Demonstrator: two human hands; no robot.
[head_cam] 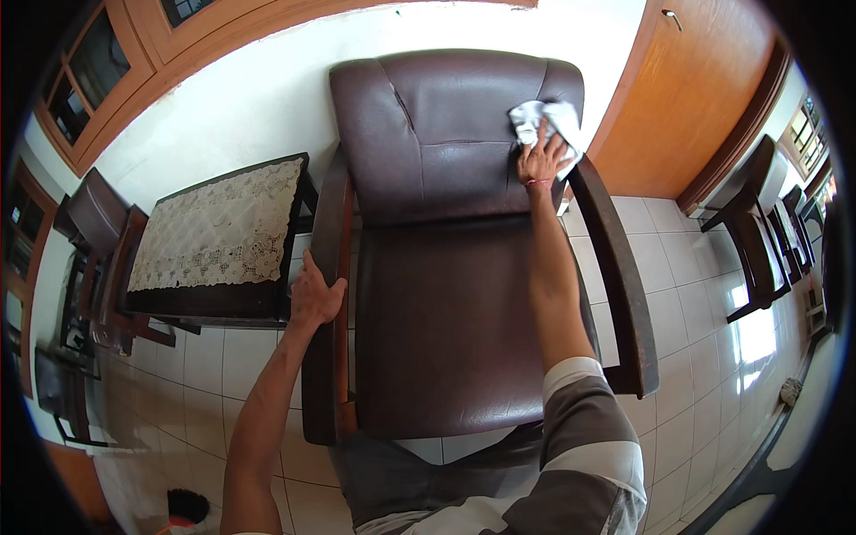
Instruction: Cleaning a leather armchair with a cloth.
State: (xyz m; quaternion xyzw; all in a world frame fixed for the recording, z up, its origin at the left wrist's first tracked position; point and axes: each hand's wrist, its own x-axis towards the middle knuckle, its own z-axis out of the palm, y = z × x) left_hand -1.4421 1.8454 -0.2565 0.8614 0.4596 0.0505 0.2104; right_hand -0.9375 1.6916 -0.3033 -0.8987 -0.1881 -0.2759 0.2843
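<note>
In front of me stands an armchair with a dark brown leather-like backrest, a matching seat cushion and dark wooden arms. My right hand presses a crumpled white cloth against the right side of the backrest, fingers spread over it. A red band circles that wrist. On the left wooden armrest lies my left hand, gripping across its top with the thumb on the inner side. The right armrest has no hand on it. A split seam shows in the upper left of the backrest.
Left of the armchair is a dark side table with a lace cloth. Another chair stands beyond it. More chairs are at the right, near a wooden door. A black-bristled broom lies on the tiled floor.
</note>
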